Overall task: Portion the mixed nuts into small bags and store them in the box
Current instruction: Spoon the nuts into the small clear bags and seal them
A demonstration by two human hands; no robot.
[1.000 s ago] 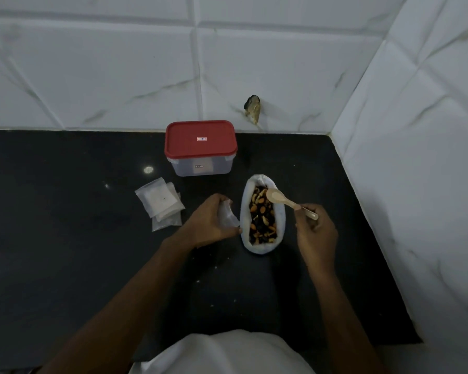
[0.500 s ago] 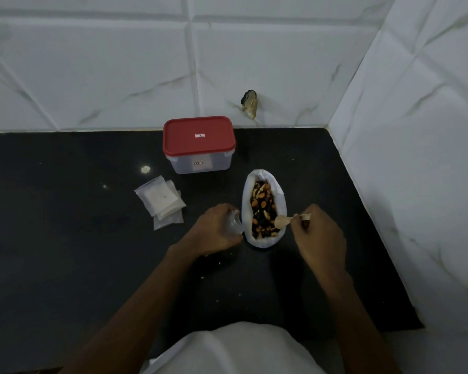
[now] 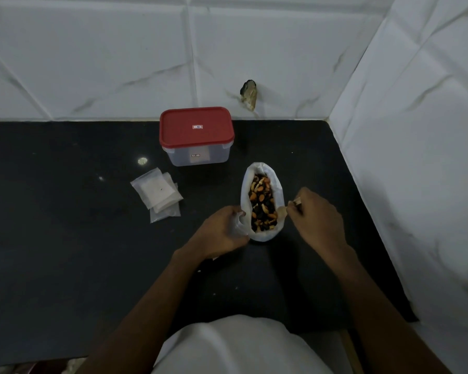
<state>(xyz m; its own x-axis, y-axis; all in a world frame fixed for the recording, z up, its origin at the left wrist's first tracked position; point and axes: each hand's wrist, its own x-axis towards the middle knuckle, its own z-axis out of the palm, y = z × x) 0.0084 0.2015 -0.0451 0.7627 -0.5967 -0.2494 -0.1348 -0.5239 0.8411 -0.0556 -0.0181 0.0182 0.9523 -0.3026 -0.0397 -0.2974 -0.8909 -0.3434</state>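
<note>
A white bag (image 3: 262, 234) lies open on the black counter (image 3: 65, 252), showing mixed nuts (image 3: 262, 205). My right hand (image 3: 318, 221) grips a small wooden spoon (image 3: 283, 211) whose bowl sits at the bag's right rim. My left hand (image 3: 220, 233) holds a small clear bag (image 3: 238, 225) against the big bag's left side. Behind them stands a clear box (image 3: 197, 155) with its red lid (image 3: 196, 128) closed.
A stack of small empty clear bags (image 3: 158, 193) lies left of the nut bag. White tiled walls (image 3: 403, 130) close the counter at the back and on the right. A chipped hole (image 3: 249, 94) marks the back wall. My white shirt fills the bottom.
My right hand brought the spoon down from above the bag's far end into the nuts, then to the bag's right rim. My left hand stayed beside the bag.
</note>
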